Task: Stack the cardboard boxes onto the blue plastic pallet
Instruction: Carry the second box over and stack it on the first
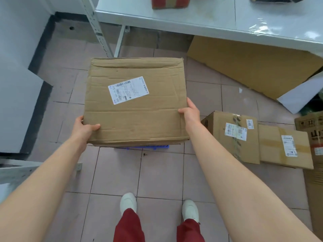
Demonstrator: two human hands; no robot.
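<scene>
A large creased cardboard box (134, 109) with a white shipping label fills the middle of the view. My left hand (83, 129) grips its near left corner, thumb on top. My right hand (189, 112) holds its right edge. Under the box's near edge, a thin strip of the blue plastic pallet (145, 147) shows; the rest of the pallet is hidden by the box. I cannot tell whether the box rests on the pallet or hangs above it. Two smaller labelled boxes, one (232, 135) beside another (284, 145), lie on the floor to the right.
A grey table (209, 20) stands at the back with a red-and-tan box (169, 2) on it. A large flat carton (253, 67) lies beneath the table. A printed carton (312, 135) is at the far right. White wall panels and a metal shelf post (96, 27) stand left. My feet are on pink tiles.
</scene>
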